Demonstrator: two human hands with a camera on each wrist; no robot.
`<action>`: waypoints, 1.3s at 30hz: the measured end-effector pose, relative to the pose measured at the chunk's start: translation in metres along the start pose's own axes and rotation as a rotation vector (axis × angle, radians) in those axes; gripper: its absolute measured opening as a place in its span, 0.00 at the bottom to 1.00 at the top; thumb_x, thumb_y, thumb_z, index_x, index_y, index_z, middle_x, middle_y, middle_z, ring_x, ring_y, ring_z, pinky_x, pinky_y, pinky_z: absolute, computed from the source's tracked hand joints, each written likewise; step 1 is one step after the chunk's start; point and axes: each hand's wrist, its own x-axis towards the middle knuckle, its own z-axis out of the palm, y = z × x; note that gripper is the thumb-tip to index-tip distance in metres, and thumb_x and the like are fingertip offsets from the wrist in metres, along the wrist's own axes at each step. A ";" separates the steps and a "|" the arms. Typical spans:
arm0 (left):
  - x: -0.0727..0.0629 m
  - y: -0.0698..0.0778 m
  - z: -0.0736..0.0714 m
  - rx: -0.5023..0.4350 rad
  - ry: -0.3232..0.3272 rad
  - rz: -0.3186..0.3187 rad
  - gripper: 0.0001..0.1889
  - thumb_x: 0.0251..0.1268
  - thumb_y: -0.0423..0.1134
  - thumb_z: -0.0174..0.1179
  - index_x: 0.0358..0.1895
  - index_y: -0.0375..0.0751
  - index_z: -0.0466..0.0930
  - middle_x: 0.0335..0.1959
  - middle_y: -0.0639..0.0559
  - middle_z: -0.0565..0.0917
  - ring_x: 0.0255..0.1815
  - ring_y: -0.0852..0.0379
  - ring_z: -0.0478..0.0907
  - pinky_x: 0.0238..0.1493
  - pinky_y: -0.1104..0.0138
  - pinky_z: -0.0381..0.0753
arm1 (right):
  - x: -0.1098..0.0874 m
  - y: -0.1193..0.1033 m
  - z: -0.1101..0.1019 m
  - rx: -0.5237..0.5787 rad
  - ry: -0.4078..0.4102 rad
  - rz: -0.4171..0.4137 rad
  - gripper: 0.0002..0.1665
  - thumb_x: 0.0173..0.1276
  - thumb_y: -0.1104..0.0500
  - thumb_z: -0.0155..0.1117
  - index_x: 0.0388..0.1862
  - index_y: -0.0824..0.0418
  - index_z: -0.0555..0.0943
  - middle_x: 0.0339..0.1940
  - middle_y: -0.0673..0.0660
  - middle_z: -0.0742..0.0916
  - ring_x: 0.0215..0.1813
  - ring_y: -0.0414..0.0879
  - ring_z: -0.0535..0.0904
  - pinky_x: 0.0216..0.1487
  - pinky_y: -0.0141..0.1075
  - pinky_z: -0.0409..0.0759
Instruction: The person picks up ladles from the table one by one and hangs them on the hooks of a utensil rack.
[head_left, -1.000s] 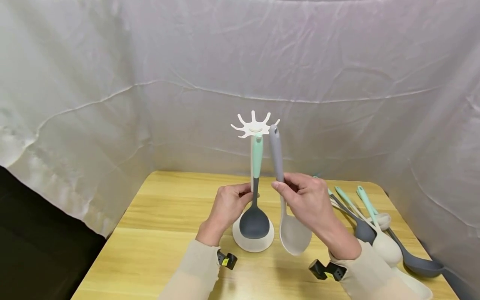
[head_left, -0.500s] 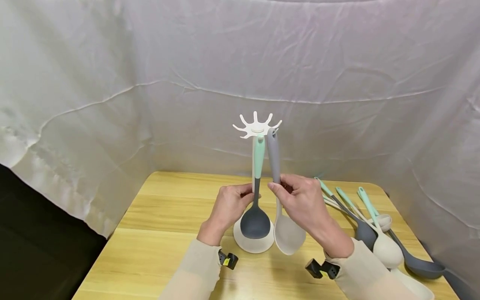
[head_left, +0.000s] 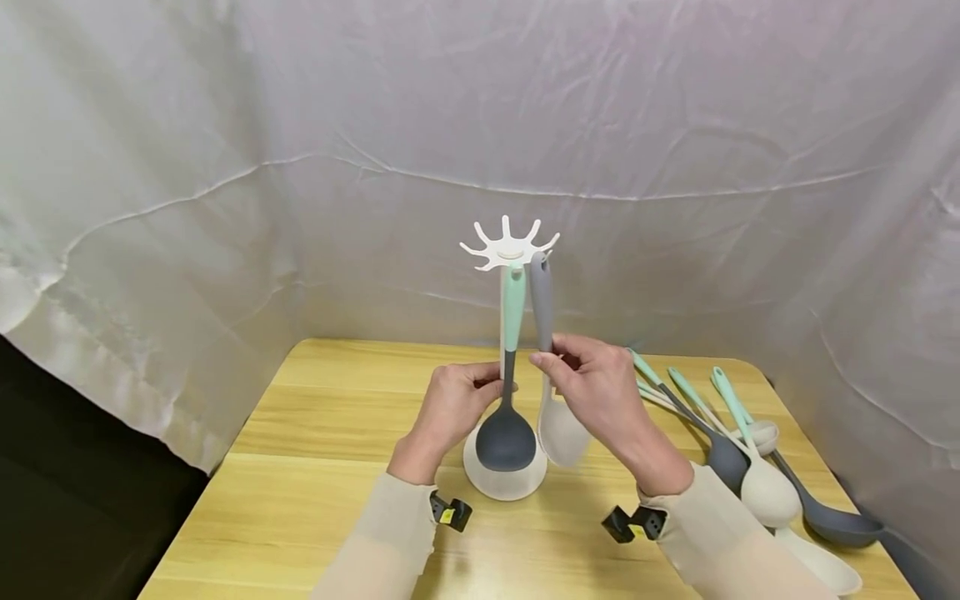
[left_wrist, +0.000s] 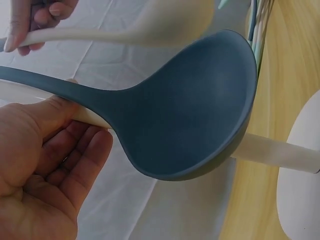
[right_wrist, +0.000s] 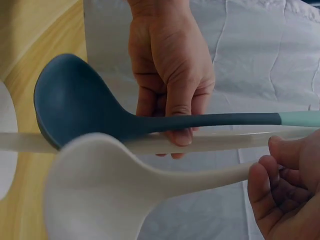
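Note:
A white utensil stand (head_left: 510, 247) with a round base and a ring of hook arms stands upright. From its front hangs a dark ladle (head_left: 506, 439) with a mint handle. My left hand (head_left: 452, 407) grips the stand's pole (right_wrist: 215, 141) just behind that ladle's neck. Pinched between my right thumb and fingers is a second ladle (right_wrist: 100, 185) with a beige bowl and a grey handle. My right hand (head_left: 600, 385) holds it near upright beside the stand. Its handle's top end is at a right-hand hook arm; whether the hook passes through the hole, I cannot tell.
On the wooden table (head_left: 315, 467), to the right, lies a loose pile of utensils: a dark ladle (head_left: 843, 525), a beige spoon-like utensil (head_left: 771, 493) with a mint handle, and several others. Grey cloth (head_left: 420, 267) hangs behind and at the sides.
My right hand has moved left with the grey-handled ladle, bringing its handle close to the stand and its bowl up and nearer the base. My left hand has stayed on the pole.

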 end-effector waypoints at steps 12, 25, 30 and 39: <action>0.000 -0.002 0.000 -0.024 -0.004 -0.017 0.07 0.69 0.43 0.72 0.47 0.50 0.94 0.40 0.56 0.94 0.42 0.60 0.91 0.44 0.63 0.89 | 0.005 0.001 0.005 0.042 -0.052 0.142 0.08 0.68 0.59 0.77 0.46 0.54 0.91 0.28 0.51 0.89 0.28 0.45 0.82 0.26 0.35 0.76; 0.000 -0.002 0.003 -0.074 0.018 -0.013 0.08 0.65 0.42 0.75 0.45 0.48 0.94 0.36 0.55 0.93 0.36 0.61 0.89 0.34 0.70 0.83 | -0.010 0.020 -0.021 -0.027 0.004 0.168 0.15 0.70 0.51 0.76 0.51 0.56 0.90 0.43 0.53 0.92 0.32 0.42 0.83 0.29 0.32 0.78; -0.001 -0.001 0.006 -0.072 0.015 -0.024 0.10 0.65 0.42 0.75 0.47 0.46 0.94 0.38 0.55 0.94 0.34 0.62 0.86 0.33 0.71 0.81 | -0.022 0.056 -0.048 -0.119 0.059 0.219 0.15 0.76 0.49 0.70 0.50 0.57 0.90 0.35 0.56 0.91 0.26 0.39 0.79 0.25 0.31 0.77; 0.000 -0.002 0.004 -0.067 0.038 -0.041 0.10 0.65 0.41 0.75 0.48 0.46 0.94 0.37 0.54 0.93 0.33 0.61 0.86 0.33 0.70 0.81 | -0.017 0.141 -0.093 -0.340 0.014 0.377 0.20 0.81 0.48 0.62 0.52 0.63 0.90 0.41 0.64 0.92 0.33 0.48 0.84 0.34 0.39 0.80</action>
